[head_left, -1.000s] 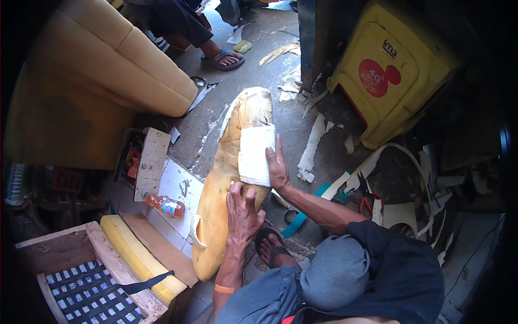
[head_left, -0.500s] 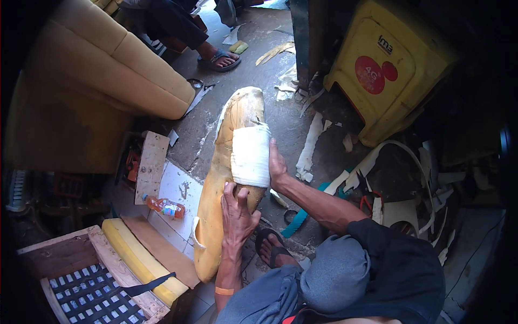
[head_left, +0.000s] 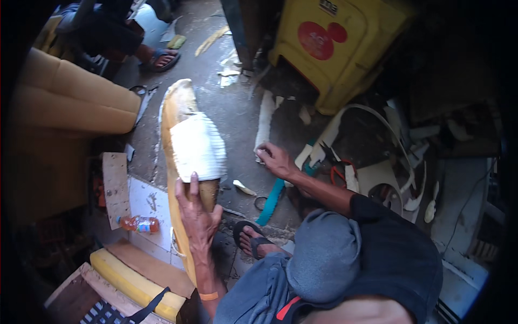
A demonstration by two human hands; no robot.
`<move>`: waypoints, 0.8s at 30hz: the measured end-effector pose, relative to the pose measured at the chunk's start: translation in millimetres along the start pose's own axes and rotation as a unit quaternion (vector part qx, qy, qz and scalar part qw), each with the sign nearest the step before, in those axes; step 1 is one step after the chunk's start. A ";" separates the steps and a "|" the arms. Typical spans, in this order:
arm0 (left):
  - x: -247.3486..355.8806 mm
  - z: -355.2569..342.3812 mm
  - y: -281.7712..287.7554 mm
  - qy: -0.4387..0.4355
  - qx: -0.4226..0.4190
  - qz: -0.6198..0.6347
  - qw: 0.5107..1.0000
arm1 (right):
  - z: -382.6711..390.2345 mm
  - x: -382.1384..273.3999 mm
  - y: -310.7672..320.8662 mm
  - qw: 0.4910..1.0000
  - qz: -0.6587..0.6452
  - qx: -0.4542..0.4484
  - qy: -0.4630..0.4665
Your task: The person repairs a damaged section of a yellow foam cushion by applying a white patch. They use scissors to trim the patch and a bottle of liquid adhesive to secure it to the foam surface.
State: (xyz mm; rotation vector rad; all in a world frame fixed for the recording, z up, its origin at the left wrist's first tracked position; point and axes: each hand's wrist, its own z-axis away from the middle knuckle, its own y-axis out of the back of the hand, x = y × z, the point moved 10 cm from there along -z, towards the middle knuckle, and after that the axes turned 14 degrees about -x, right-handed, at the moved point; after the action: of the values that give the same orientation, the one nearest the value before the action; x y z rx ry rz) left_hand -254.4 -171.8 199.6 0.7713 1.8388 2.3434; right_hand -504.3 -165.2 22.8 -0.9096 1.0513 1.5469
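A long, worn tan foam pad (head_left: 179, 100) stretches away from me at left of centre. A white ribbed sheet (head_left: 197, 146) covers part of its upper face. My left hand (head_left: 197, 218) rests on the pad with fingers outstretched, two fingertips on the sheet's near edge and the thumb apart. On the floor to the right lies a narrow off-white strip (head_left: 265, 121). My right hand (head_left: 278, 162) is at its near end, fingers curled and closed around it; the fingertips are partly hidden.
A yellow plastic stool (head_left: 345, 48) stands at far right. Scissors with red handles (head_left: 338, 171), a teal strip (head_left: 271, 201) and offcuts lie beside my right arm. A drink bottle (head_left: 138, 224), wooden frame (head_left: 116, 294) and padded furniture (head_left: 81, 97) are leftward. Another person's foot (head_left: 163, 58) shows far left.
My right hand has left the edge of the white sheet and moved right to the strip on the floor. My left hand stays on the pad, fingers straighter. The whole view has shifted.
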 end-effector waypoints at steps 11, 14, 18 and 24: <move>6.6 -25.9 3.0 0.022 0.006 -0.002 1.000 | 206.5 139.7 149.4 0.895 0.338 0.178 -0.231; 5.6 -31.3 10.2 0.016 0.021 0.004 1.000 | 201.9 153.6 146.0 0.908 0.247 0.127 -0.314; 9.0 -33.0 13.4 0.014 0.026 -0.004 1.000 | 180.9 78.9 127.1 0.921 0.194 0.080 -0.327; 7.0 -32.5 11.2 0.025 0.007 -0.011 1.000 | 92.1 -26.1 47.6 0.994 0.042 -0.074 -0.070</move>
State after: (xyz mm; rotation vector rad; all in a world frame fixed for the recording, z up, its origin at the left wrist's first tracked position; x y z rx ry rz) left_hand -271.4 -201.6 207.1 0.6958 1.8744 2.3602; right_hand -549.5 -92.0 86.3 -0.8518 0.8933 1.7511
